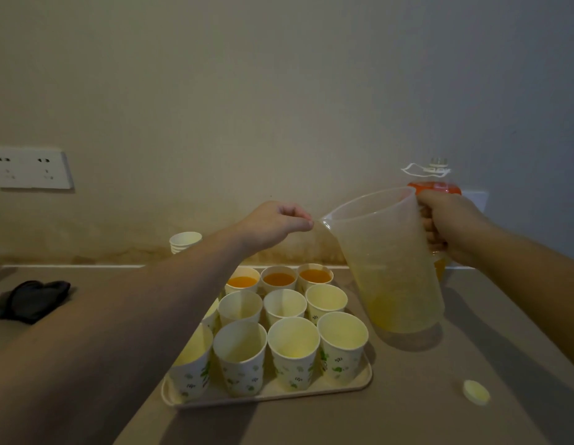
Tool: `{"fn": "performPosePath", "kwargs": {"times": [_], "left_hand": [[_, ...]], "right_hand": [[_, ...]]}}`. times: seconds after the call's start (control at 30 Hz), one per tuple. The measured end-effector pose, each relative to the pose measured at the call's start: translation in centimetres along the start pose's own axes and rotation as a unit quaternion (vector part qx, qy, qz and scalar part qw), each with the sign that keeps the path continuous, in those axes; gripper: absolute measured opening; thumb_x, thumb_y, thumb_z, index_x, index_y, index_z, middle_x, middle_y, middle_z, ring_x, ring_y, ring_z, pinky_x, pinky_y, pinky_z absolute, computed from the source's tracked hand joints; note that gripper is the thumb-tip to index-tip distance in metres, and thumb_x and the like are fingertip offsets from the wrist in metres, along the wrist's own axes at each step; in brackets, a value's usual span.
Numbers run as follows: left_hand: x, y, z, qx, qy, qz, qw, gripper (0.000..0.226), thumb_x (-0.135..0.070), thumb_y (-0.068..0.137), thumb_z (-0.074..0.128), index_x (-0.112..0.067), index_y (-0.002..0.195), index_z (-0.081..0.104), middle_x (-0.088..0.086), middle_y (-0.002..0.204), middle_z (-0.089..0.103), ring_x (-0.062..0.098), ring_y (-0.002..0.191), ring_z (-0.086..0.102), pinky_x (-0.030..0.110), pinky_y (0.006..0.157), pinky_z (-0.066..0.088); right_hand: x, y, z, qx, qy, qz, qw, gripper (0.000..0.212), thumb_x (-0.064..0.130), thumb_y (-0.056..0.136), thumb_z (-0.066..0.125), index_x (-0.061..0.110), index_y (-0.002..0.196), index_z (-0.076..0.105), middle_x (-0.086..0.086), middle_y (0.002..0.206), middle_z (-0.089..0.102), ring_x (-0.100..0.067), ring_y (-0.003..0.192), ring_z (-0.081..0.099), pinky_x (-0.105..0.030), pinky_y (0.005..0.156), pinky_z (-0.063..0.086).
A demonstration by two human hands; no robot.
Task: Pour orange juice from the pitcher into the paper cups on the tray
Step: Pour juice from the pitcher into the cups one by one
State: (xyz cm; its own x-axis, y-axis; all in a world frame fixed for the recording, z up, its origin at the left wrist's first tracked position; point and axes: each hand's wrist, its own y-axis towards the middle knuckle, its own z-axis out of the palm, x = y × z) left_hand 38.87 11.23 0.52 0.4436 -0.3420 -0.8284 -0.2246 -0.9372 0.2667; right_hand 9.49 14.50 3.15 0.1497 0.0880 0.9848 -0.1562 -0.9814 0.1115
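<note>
A beige tray [362,380] on the table carries several paper cups. The three cups in the back row [279,279] hold orange juice; the nearer cups [293,342] look empty. My left forearm hides part of the left column. The translucent pitcher [385,261] is just right of the tray, slightly tilted, with only a little yellow juice low inside. My right hand [449,226] grips its handle. My left hand [273,224] hovers above the back cups with curled fingers and its fingertips at the pitcher's spout; I cannot tell whether they touch it.
A juice bottle [436,186] stands behind the pitcher against the wall. A pale bottle cap [476,392] lies on the table at the front right. Spare stacked cups [185,240] sit at the back. A black object [35,300] lies at the left, below a wall socket [28,168].
</note>
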Motion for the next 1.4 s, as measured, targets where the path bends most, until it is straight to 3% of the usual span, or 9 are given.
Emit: {"fn": "performPosePath", "kwargs": {"times": [0.53,0.67,0.77,0.97,1.07,1.13,1.23,1.3,1.4], "left_hand": [[0.1,-1.1,-1.6,-0.073,0.028,-0.007,0.997,0.014,-0.032,0.097,0.068,-0.022,0.106,0.074,-0.008,0.104,0.068,0.006,0.098,0.059,0.019,0.073,0.044],[0.8,-1.4,-3.3,-0.098,0.040,-0.016,0.994,0.018,-0.016,0.094,0.072,-0.019,0.112,0.074,-0.006,0.106,0.071,0.003,0.094,0.063,0.009,0.071,0.045],[1.5,-2.0,-4.9,-0.097,0.044,-0.032,0.994,0.023,-0.008,0.091,0.074,-0.015,0.113,0.073,0.000,0.105,0.073,0.010,0.094,0.066,0.012,0.073,0.047],[2.7,-3.8,-8.3,-0.113,0.082,-0.059,0.988,0.018,-0.038,0.096,0.068,-0.023,0.098,0.076,0.003,0.105,0.073,0.022,0.103,0.066,0.031,0.077,0.049],[2.5,-5.1,-10.6,-0.155,0.193,-0.090,0.965,0.035,-0.052,0.097,0.060,-0.023,0.089,0.079,0.000,0.099,0.073,0.020,0.096,0.064,0.033,0.083,0.049],[3.1,-6.3,-12.7,-0.166,0.317,-0.131,0.924,0.037,-0.050,0.097,0.061,-0.020,0.085,0.078,0.004,0.087,0.071,0.021,0.085,0.064,0.032,0.071,0.047],[4.7,-9.0,-15.6,-0.126,0.498,-0.180,0.839,0.015,-0.022,0.092,0.067,-0.010,0.100,0.074,0.008,0.098,0.068,0.026,0.091,0.064,0.031,0.071,0.046],[6.1,-10.3,-16.7,-0.097,0.524,-0.200,0.822,0.026,-0.003,0.087,0.059,-0.012,0.112,0.062,0.011,0.114,0.061,0.029,0.103,0.059,0.031,0.076,0.043],[6.8,-11.2,-17.3,-0.084,0.513,-0.216,0.826,0.037,-0.021,0.089,0.068,-0.016,0.124,0.057,0.009,0.124,0.061,0.028,0.110,0.058,0.033,0.083,0.046]], "right_hand": [[0.8,-0.1,-0.6,-0.002,-0.024,-0.039,0.999,0.024,0.033,0.094,0.047,0.025,0.072,0.046,0.006,0.043,0.029,-0.012,0.033,0.022,-0.018,0.036,0.022],[0.8,0.0,-0.5,-0.003,-0.026,-0.033,0.999,0.028,0.034,0.093,0.049,0.024,0.067,0.046,0.006,0.043,0.032,-0.013,0.033,0.023,-0.018,0.036,0.024],[1.2,-0.1,0.2,-0.014,-0.036,-0.027,0.999,0.035,0.033,0.088,0.054,0.024,0.057,0.040,0.004,0.046,0.031,-0.014,0.035,0.024,-0.020,0.038,0.024],[4.2,-0.6,2.9,0.007,-0.073,-0.057,0.996,0.035,0.030,0.092,0.048,0.024,0.059,0.036,0.003,0.048,0.030,-0.015,0.037,0.022,-0.023,0.042,0.018],[5.9,-0.7,4.7,0.004,-0.082,-0.077,0.994,0.034,0.027,0.089,0.050,0.023,0.059,0.036,0.003,0.046,0.030,-0.013,0.032,0.023,-0.021,0.041,0.019],[6.8,-0.9,6.0,0.008,-0.092,-0.087,0.992,0.033,0.027,0.087,0.051,0.022,0.058,0.037,0.003,0.044,0.031,-0.014,0.032,0.024,-0.021,0.043,0.021],[7.4,-1.2,7.7,0.017,-0.101,-0.104,0.989,0.033,0.025,0.088,0.052,0.019,0.058,0.039,-0.001,0.049,0.033,-0.018,0.038,0.025,-0.024,0.045,0.022],[7.5,-1.4,8.7,0.026,-0.108,-0.113,0.987,0.034,0.025,0.089,0.052,0.017,0.059,0.040,-0.002,0.048,0.033,-0.018,0.040,0.026,-0.026,0.046,0.022],[7.7,-1.7,9.8,0.035,-0.120,-0.123,0.984,0.035,0.025,0.090,0.053,0.016,0.058,0.040,-0.004,0.048,0.033,-0.018,0.041,0.025,-0.026,0.048,0.022]]}}
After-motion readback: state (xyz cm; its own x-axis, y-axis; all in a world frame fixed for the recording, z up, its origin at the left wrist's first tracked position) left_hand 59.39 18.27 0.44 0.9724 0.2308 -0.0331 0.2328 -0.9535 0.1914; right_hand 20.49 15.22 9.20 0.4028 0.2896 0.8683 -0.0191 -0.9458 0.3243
